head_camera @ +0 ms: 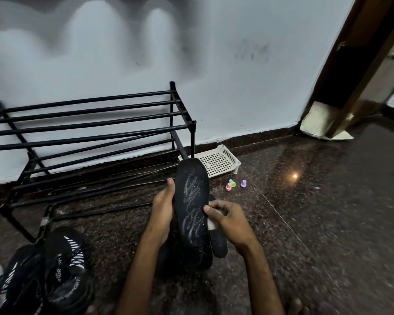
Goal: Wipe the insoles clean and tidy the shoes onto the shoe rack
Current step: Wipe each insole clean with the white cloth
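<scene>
Evidently early: the left hand (pixel 163 208) grips the insole (pixel 192 208) by one edge, the right hand (pixel 228 220) pinches a white cloth (pixel 212 224) at the other (pale streaks cover its face), while the shoes (pixel 65 258) sit left of both hands, off the shoe rack (pixel 193 137) beyond.

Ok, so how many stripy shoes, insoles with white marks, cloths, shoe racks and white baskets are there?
Stripy black shoes: 2
Insole with white marks: 1
White cloth: 1
Black shoe rack: 1
White basket: 1
Total: 6
</scene>
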A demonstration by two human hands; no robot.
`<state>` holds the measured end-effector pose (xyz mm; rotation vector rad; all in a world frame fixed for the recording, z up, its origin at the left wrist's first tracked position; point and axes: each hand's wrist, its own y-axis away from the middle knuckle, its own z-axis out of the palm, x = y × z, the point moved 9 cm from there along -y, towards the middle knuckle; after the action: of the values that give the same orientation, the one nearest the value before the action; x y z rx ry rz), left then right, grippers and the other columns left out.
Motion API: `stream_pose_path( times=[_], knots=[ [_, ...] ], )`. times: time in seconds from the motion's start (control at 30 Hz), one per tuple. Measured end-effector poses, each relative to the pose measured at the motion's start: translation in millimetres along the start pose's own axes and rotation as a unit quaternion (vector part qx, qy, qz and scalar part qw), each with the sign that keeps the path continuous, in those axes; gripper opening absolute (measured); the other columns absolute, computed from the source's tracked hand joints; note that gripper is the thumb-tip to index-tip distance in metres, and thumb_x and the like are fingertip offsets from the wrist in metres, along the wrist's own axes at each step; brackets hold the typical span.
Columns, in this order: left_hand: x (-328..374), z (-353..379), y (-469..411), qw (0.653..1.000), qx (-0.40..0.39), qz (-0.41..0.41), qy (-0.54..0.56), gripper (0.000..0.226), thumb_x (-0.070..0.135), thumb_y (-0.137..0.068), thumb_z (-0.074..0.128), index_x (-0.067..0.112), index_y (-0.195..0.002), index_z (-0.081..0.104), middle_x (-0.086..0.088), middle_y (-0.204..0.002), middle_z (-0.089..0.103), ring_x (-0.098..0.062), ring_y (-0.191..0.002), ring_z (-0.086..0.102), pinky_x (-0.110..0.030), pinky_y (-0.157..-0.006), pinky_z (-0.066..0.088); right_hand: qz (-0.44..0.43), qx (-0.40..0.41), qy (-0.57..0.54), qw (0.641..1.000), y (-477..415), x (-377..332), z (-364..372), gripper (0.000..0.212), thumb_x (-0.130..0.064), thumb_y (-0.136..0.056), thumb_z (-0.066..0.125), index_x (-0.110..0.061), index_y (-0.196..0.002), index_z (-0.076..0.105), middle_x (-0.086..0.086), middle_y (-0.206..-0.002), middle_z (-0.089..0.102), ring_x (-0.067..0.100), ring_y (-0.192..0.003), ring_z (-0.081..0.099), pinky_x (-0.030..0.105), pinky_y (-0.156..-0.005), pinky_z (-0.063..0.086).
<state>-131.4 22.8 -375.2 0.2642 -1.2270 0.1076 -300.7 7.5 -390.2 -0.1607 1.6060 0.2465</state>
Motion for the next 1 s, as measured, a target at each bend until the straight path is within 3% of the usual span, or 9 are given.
stream_pose_path(
  times=[0.1,0.2,0.33,0.4,0.53,0.6,0.73,1.0],
  knots=[
    [7,-6,-5,0.999,0.04,0.017,0.004,0.031,0.035,-0.1,0.051,0.014,-0.104,0.074,-0.01,-0.102,0.075,-0.025,-0.094,0.069,-0.037,-0.083,0.054,-0.013,-0.023,0.001,1.0,5,-6,1,0.015,-0.016,-0.09,0.069,-0.001,-0.09,0.07,0.011,-0.088,0.071,0.014,-0.082,0.064,0.031,-0.078,0.051],
    [12,-1,-7,0.999,0.03,0.034,-0.011,0.026,0.029,-0.098,0.057,0.009,-0.106,0.072,-0.012,-0.101,0.075,-0.024,-0.089,0.069,-0.038,-0.082,0.055,-0.028,-0.054,0.013,0.998,10,-12,1,0.015,-0.013,-0.092,0.067,-0.002,-0.082,0.067,0.002,-0.079,0.063,0.011,-0.077,0.058,0.028,-0.074,0.046],
    [12,-3,-3,0.998,0.044,0.036,-0.001,0.016,0.015,-0.097,0.059,0.009,-0.108,0.069,-0.013,-0.101,0.075,-0.022,-0.087,0.07,-0.03,-0.074,0.059,-0.033,-0.067,0.019,0.997,13,-17,0,0.013,-0.013,-0.092,0.067,-0.011,-0.079,0.065,-0.006,-0.074,0.058,0.007,-0.073,0.054,0.025,-0.072,0.043],
    [9,-1,1,0.999,0.032,0.027,0.021,0.025,0.024,-0.099,0.055,0.008,-0.116,0.067,-0.014,-0.107,0.073,-0.024,-0.094,0.07,-0.032,-0.079,0.059,-0.035,-0.068,0.029,0.997,12,-18,1,0.012,-0.015,-0.091,0.068,-0.013,-0.079,0.066,-0.006,-0.075,0.058,0.007,-0.074,0.054,0.026,-0.072,0.043],
    [2,9,9,0.99,-0.064,-0.045,0.115,0.076,0.066,-0.092,0.03,0.008,-0.133,0.056,-0.017,-0.125,0.066,-0.032,-0.117,0.063,-0.043,-0.097,0.049,-0.025,-0.098,0.03,0.994,15,-20,6,0.011,-0.015,-0.09,0.07,-0.015,-0.08,0.066,-0.004,-0.078,0.057,0.009,-0.077,0.054,0.026,-0.073,0.044],
    [2,17,12,0.979,-0.112,-0.069,0.157,0.091,0.075,-0.087,0.026,0.005,-0.138,0.051,-0.023,-0.135,0.058,-0.038,-0.125,0.055,-0.05,-0.105,0.043,-0.022,-0.12,0.03,0.992,17,-21,12,0.013,-0.016,-0.091,0.069,-0.011,-0.079,0.066,0.0,-0.08,0.058,0.013,-0.078,0.054,0.029,-0.074,0.044],
    [8,50,18,0.948,-0.214,-0.086,0.219,0.092,0.077,-0.087,0.025,0.005,-0.135,0.057,-0.027,-0.13,0.057,-0.04,-0.111,0.06,-0.054,-0.108,0.038,-0.016,-0.131,0.021,0.991,20,-24,19,0.019,-0.015,-0.092,0.067,0.002,-0.083,0.066,0.007,-0.086,0.062,0.017,-0.083,0.055,0.034,-0.079,0.045],
    [7,74,16,0.937,-0.264,-0.062,0.221,0.093,0.076,-0.087,0.022,0.007,-0.143,0.048,-0.025,-0.126,0.057,-0.037,-0.108,0.06,-0.055,-0.103,0.043,0.021,-0.042,-0.003,0.999,22,-14,-5,0.014,-0.014,-0.089,0.07,-0.018,-0.076,0.073,0.01,-0.091,0.073,0.021,-0.086,0.067,0.047,-0.09,0.053]
  ],
)
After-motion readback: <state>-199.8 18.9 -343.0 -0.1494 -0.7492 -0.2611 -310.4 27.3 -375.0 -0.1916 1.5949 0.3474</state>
